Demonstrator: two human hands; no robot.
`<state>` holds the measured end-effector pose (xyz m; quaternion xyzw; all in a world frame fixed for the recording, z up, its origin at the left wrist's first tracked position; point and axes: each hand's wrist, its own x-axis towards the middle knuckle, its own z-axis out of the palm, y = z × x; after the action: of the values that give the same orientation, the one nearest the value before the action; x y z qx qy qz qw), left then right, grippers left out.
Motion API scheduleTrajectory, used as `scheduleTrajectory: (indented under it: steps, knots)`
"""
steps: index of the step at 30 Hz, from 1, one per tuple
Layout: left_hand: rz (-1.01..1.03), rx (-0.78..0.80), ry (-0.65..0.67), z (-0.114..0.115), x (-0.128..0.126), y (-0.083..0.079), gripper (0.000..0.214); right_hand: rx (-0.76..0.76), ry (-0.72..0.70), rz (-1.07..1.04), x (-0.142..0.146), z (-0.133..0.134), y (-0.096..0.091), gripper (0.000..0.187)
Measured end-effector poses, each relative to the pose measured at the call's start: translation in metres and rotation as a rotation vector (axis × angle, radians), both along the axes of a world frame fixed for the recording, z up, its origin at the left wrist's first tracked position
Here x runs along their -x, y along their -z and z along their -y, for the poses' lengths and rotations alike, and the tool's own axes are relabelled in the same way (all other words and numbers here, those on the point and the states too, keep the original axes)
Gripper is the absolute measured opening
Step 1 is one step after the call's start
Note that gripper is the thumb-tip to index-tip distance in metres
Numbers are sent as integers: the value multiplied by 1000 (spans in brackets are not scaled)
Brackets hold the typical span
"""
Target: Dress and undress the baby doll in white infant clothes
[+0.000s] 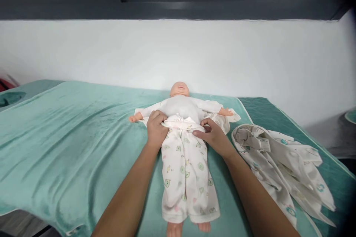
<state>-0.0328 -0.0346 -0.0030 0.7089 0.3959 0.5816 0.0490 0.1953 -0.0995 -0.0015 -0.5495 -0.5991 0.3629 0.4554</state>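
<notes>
A baby doll (181, 104) lies on its back in the middle of the bed, head toward the wall and arms spread. It wears white printed trousers (185, 174), and its bare feet show at the near edge. My left hand (156, 129) is closed on the trousers' waistband at the doll's right hip. My right hand (213, 135) pinches the waistband at the other hip, fingers curled. An open white top (226, 117) lies spread under the doll's torso and arms.
A teal blanket (69, 137) covers the bed, hanging over the near left edge. A crumpled white printed garment (280, 163) lies on the right side of the bed. A white wall and a dark window frame (178, 5) stand behind.
</notes>
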Motion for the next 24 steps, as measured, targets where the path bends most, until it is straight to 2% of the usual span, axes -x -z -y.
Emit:
scheduleTrajectory:
  steps: [5,8,10,12,14,17,21,24]
  knots:
    - [46,-72,-81,38,6,8,20,-101,186,98,11,1,4,42]
    - [23,-63,-148,60,9,10,20,-127,238,155,16,3,6,40]
    - [36,-11,-193,72,10,11,20,-143,244,201,18,4,7,39]
    - [75,120,-233,81,8,12,18,-206,239,240,19,5,8,37]
    - [128,294,-260,86,6,12,13,-284,257,254,21,6,8,33]
    - [167,482,-216,87,4,10,8,-326,290,238,23,6,8,30]
    - [175,497,-150,81,1,7,8,-304,298,189,24,5,7,29]
    - [188,442,-127,71,-3,5,8,-395,302,157,25,3,5,23]
